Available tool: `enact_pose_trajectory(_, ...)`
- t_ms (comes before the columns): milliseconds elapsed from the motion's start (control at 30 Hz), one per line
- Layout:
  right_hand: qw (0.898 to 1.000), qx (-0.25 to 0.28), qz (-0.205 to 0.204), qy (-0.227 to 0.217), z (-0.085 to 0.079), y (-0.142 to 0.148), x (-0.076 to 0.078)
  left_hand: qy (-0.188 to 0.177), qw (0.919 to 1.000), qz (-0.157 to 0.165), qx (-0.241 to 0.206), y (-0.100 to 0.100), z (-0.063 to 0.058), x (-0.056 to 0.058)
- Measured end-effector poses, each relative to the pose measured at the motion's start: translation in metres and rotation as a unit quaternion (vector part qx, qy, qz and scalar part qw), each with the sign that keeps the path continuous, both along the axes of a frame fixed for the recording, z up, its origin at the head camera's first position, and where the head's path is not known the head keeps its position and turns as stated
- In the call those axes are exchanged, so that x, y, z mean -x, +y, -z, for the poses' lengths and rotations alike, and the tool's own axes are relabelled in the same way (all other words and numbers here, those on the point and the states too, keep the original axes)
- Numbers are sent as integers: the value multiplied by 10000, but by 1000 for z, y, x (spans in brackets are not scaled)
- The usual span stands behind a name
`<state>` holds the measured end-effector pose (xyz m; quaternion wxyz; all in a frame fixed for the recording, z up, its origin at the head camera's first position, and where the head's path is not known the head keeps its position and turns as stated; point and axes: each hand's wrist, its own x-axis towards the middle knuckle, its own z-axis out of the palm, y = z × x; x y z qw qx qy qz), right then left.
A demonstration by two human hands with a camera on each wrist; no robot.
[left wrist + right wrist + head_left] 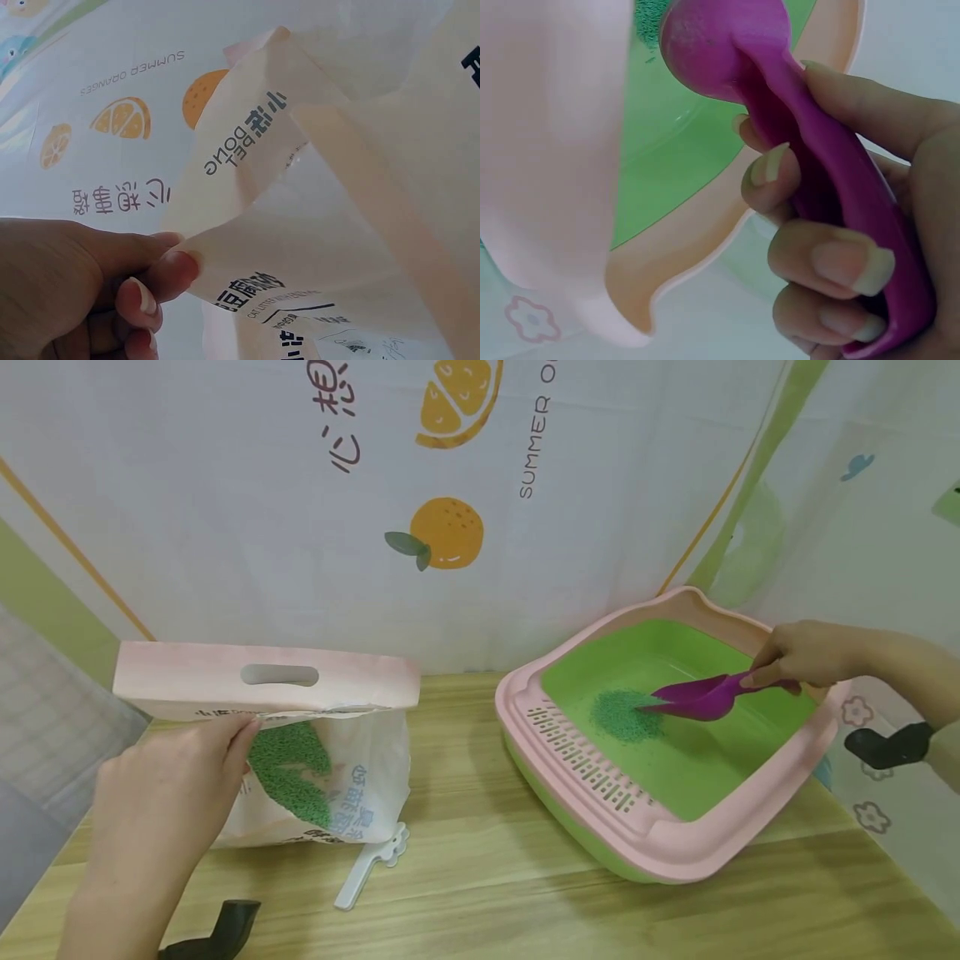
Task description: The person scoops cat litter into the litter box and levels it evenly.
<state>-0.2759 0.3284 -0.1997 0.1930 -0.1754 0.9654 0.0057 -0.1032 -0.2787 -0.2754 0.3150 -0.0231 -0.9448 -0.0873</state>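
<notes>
My left hand (168, 785) pinches the torn upper edge of a cat litter bag (375, 768) between thumb and fingers; the left wrist view shows the bag's printed front (247, 202) close up. Green litter pellets (288, 768) show through the bag's clear window. My right hand (813, 652) grips the handle of a purple scoop (708, 697), its fingers wrapped round it in the right wrist view. The scoop is tilted low inside a green litter box (660, 647) with a pink rim (720, 847). Its tip reaches a small heap of green pellets (618, 714) on the box floor.
On the wooden table (450, 893), a small white slotted tool (371, 864) lies against the front of the bag. Behind stands a white cloth (262, 527) printed with oranges, and another patterned cloth (885, 610) hangs at the right beside the box.
</notes>
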Motion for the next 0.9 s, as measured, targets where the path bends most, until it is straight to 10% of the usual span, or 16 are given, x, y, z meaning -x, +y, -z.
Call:
enact_pose_trajectory(600, 9960, -54, 131, -882, -31, -18, 1, 69, 10000, 20, -11, -2, -1, -1)
enact_pose_trajectory(900, 9995, -202, -89, -219, -45, -32, -18, 134, 9999, 88, 59, -2, -1, -1)
